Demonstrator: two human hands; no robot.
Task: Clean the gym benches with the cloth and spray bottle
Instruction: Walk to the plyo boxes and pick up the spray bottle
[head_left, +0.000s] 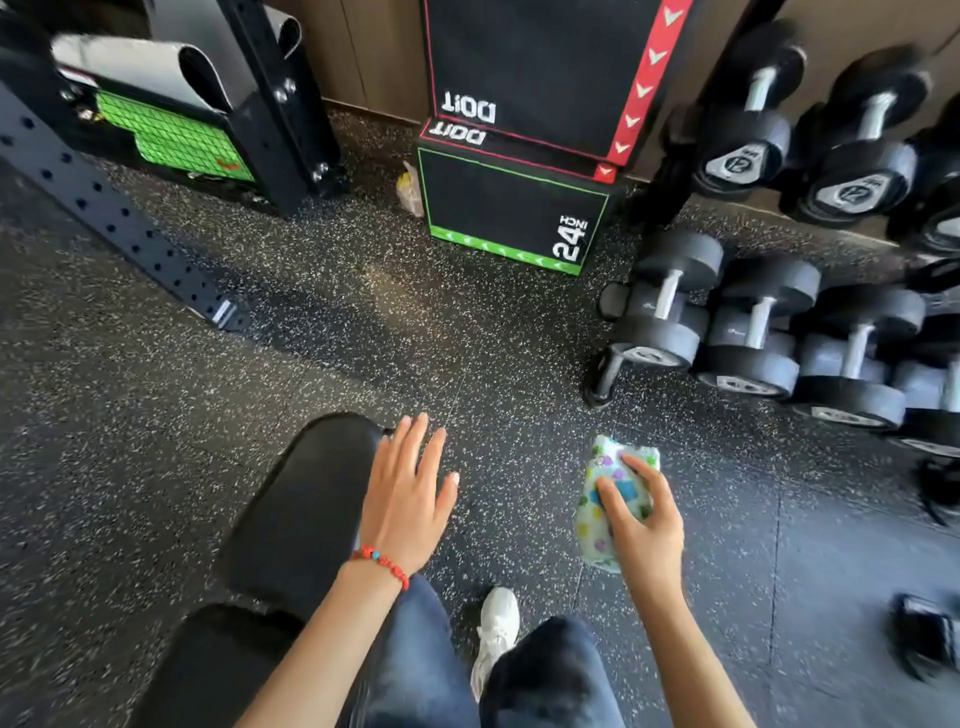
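A black padded gym bench (291, 514) runs from the lower left toward the middle of the head view. My left hand (410, 493) hovers flat over the bench's right edge, fingers straight and spread, holding nothing. My right hand (644, 525) grips a bunched white cloth (608, 499) with coloured patches, held above the speckled floor to the right of the bench. No spray bottle is in view.
Stacked black plyo boxes (514, 208) stand ahead against the wall. A dumbbell rack (779, 332) fills the right side. A black steel rack upright (119, 218) slants across the left. My legs and a white shoe (496, 629) are below.
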